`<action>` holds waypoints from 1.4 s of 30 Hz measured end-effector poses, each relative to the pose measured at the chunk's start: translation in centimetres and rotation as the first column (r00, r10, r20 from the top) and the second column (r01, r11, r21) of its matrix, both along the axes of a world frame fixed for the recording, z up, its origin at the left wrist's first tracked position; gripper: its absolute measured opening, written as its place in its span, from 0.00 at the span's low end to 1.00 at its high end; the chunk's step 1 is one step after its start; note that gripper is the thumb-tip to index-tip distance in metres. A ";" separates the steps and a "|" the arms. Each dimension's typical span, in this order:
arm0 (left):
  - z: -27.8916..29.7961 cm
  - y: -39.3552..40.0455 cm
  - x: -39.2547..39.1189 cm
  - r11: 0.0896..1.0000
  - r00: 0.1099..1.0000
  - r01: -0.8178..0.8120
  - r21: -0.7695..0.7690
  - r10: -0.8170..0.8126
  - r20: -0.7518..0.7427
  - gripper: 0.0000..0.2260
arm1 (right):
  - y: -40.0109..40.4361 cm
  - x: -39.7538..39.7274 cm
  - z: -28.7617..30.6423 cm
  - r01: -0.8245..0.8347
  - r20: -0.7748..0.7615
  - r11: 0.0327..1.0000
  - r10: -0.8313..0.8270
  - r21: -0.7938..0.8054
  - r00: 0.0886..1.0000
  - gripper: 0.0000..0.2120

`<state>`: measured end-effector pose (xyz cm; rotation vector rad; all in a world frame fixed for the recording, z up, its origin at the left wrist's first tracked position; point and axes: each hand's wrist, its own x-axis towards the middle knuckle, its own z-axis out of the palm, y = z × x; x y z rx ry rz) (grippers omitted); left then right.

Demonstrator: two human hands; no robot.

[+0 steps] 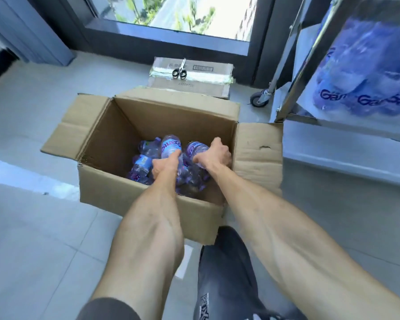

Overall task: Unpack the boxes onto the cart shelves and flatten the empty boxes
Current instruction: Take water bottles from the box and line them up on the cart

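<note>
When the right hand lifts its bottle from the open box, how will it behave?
The bottle looks full, so probably heavy for its size. Its clear plastic seems smooth, perhaps slippery in the right hand. Being round, it would likely roll if set down sideways.

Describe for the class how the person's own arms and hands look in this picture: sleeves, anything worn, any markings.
Both forearms are bare from elbow to wrist. The left hand and right hand wear no gloves, and no watch, band or ring shows. A dark grey short sleeve covers the left upper arm; the right sleeve is out of frame.
</note>
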<state>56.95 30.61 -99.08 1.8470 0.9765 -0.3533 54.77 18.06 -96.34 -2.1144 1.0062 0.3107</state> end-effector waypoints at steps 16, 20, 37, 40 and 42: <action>7.4 -12.3 -22.5 0.885 0.829 0.224 -0.409 0.048 0.557 0.15 | -14.1 -29.8 11.6 0.358 0.768 0.897 -0.416 0.259 0.487 0.42; 8.7 -15.7 -27.0 0.833 0.847 0.270 -0.483 0.033 0.530 0.23 | -16.1 -35.3 12.7 0.368 0.840 0.892 -0.399 0.263 0.368 0.36; 7.1 -15.9 -37.7 0.233 0.812 0.576 -0.784 -0.047 0.582 0.10 | -18.2 -44.0 10.5 -0.402 0.463 0.396 -0.882 0.826 0.083 0.11; 7.6 -15.5 -38.0 0.095 0.832 0.554 -0.827 -0.080 0.549 0.11 | -16.5 -46.5 6.7 -0.400 0.340 0.218 -0.903 0.890 0.264 0.08; 7.8 -15.2 -38.3 0.092 0.825 0.562 -0.822 -0.140 0.548 0.14 | -15.8 -47.9 4.6 -0.427 0.250 0.112 -0.927 0.897 0.281 0.06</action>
